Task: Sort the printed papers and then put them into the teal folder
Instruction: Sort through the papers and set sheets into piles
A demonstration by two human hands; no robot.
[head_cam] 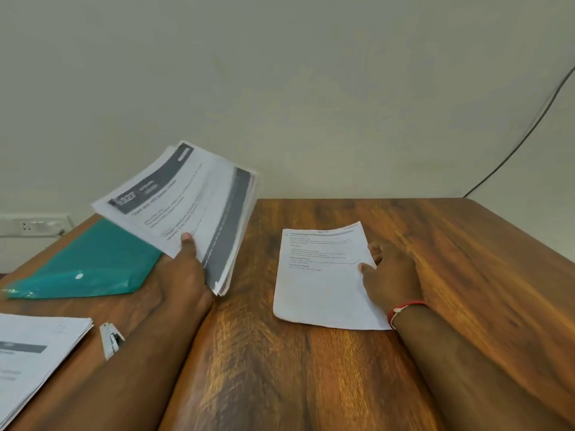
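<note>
L grip (186,272): stack (193,194); R grip (392,275): sheet (317,281)

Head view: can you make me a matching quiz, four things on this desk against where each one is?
1 paper stack
2 single sheet
3 teal folder
4 stapler

A flat on the table, right hand at its edge
B held up by the left hand
C flat at the table's far left
D beside the left arm, near edge

Pairs: 1-B, 2-A, 3-C, 4-D
</note>
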